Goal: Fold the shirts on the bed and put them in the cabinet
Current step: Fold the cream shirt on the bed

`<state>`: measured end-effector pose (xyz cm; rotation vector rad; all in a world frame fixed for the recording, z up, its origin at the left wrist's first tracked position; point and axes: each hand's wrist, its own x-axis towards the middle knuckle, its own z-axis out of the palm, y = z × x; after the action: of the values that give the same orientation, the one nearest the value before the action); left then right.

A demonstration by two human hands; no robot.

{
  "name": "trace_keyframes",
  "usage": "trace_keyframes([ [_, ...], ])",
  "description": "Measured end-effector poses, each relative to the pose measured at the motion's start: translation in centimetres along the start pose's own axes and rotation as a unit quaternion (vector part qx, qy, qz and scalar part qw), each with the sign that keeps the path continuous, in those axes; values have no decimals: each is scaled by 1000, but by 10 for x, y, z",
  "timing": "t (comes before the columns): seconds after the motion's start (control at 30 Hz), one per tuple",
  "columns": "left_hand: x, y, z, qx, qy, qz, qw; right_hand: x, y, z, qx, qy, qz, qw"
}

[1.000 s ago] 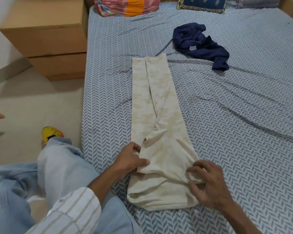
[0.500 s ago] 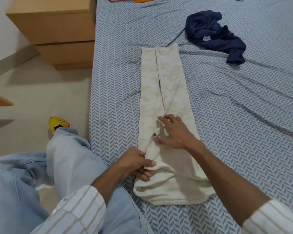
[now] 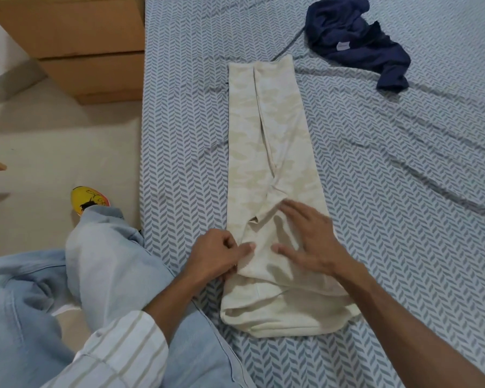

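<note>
A cream shirt (image 3: 269, 141) with a faint camouflage print lies folded into a long narrow strip on the bed (image 3: 403, 191). My left hand (image 3: 213, 256) pinches the strip's left edge near its close end. My right hand (image 3: 311, 242) presses flat on the cloth just to the right, fingers spread and straight. A crumpled navy shirt (image 3: 356, 37) lies unfolded at the far right of the bed.
A wooden cabinet (image 3: 76, 43) with drawers stands on the floor left of the bed. My jeans-clad knee (image 3: 104, 261) rests by the bed's left edge, and a yellow shoe (image 3: 86, 198) shows on the floor beyond it.
My right hand went from the shirt's near right corner up to the middle of the strip, then slid back toward me, flat on the cloth. My left hand kept its pinch.
</note>
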<state>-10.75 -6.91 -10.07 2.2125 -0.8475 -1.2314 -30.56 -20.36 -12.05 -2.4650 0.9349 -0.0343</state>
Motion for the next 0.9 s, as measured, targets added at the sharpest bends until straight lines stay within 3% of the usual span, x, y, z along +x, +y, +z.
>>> trace_keyframes([
  [0.07, 15, 3, -7, 85, 78, 43, 992, 26, 4, -11, 32, 95, 27, 995],
  [0.13, 37, 9, -16, 99, 122, 71, 985, 60, 13, -24, 63, 152, 58, 985],
  [0.3, 111, 33, -48, 69, 190, 125, 971, 158, 44, -59, 158, 172, 178, 956],
  [0.4, 168, 50, -67, 42, 194, 137, 970, 220, 67, -71, 270, 177, 265, 908],
  [0.53, 236, 76, -89, 31, 210, 166, 963, 298, 92, -83, 354, 223, 301, 857],
  [0.73, 316, 120, -118, 29, 234, 166, 958, 379, 112, -114, 397, 183, 367, 821],
  [0.9, 369, 150, -131, -50, 208, 155, 965, 409, 130, -134, 355, 90, 367, 855],
])
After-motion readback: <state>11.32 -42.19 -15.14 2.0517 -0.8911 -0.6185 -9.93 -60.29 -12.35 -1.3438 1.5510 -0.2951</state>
